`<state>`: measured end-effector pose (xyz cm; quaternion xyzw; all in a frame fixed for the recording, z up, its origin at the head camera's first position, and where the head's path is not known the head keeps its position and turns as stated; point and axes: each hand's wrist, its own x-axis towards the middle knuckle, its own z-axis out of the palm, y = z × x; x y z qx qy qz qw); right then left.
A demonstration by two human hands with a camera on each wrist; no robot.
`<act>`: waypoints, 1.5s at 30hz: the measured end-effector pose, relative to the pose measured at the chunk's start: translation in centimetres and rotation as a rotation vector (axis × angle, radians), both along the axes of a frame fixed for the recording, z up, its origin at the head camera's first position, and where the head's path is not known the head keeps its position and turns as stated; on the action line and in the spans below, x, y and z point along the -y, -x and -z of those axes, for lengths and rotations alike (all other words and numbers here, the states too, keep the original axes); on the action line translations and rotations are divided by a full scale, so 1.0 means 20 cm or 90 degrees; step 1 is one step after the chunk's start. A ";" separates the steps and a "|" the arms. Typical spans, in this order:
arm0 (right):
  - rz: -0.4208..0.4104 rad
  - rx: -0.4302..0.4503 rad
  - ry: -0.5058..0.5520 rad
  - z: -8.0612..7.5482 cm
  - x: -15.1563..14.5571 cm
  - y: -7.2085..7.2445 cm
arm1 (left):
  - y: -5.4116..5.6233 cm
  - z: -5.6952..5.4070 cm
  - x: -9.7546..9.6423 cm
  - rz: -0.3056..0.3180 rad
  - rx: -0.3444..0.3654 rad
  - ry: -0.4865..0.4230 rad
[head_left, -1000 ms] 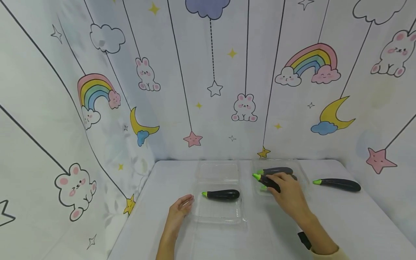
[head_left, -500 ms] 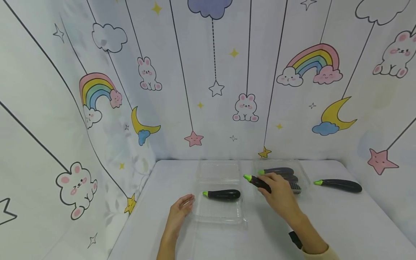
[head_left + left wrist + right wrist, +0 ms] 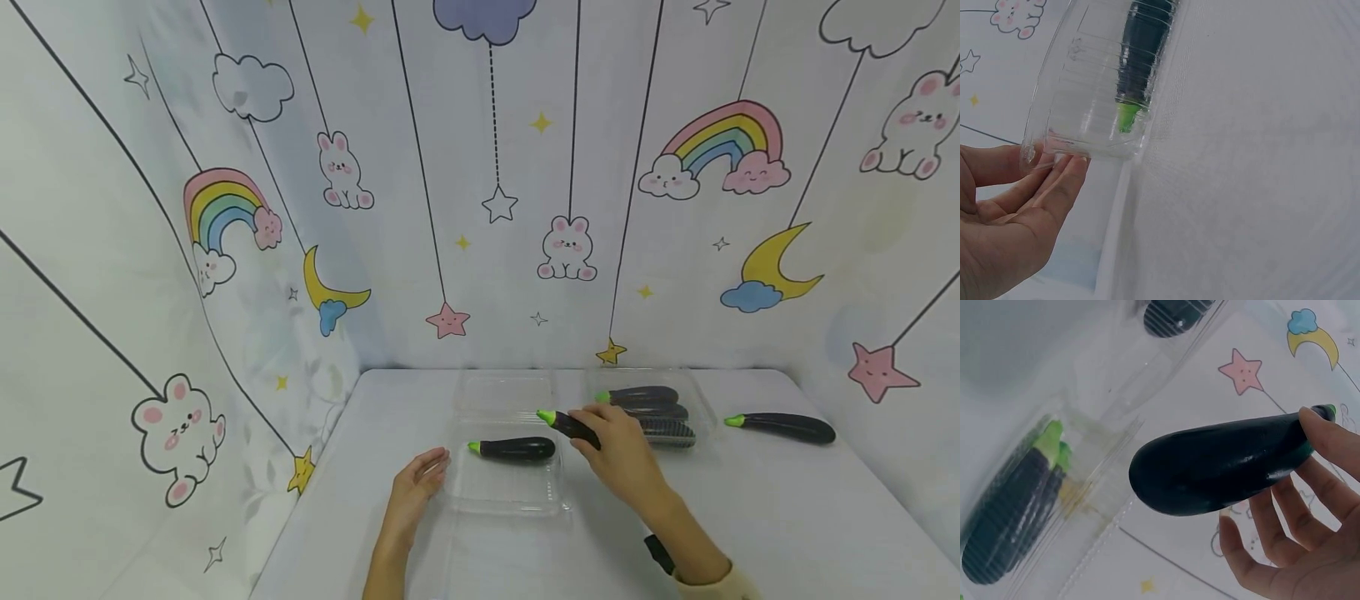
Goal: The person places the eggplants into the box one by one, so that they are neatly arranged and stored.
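Note:
My right hand grips a dark eggplant with a green stem end, held up between the two containers. In the right wrist view the thumb lies over the stem end of this eggplant and the fingers are beneath. A clear plastic container with its lid folded back has one eggplant lying in it. At its left edge is my left hand. The left wrist view shows this hand's thumb and fingers on either side of the container's rim.
A second clear container at the back right holds several eggplants, some under ribbed plastic. Another eggplant lies on the white table to its right. A curtain with printed drawings hangs behind the table.
My right hand has carried the eggplant leftward from over the right container toward the left one. More of the eggplants in the right container show. My left hand stays at the left container's edge.

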<state>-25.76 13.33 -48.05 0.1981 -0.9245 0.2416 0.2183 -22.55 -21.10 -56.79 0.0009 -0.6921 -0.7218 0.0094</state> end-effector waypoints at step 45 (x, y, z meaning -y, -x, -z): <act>-0.114 0.006 -0.005 0.12 0.41 0.06 | 0.01 0.01 0.00 -0.012 -0.001 -0.011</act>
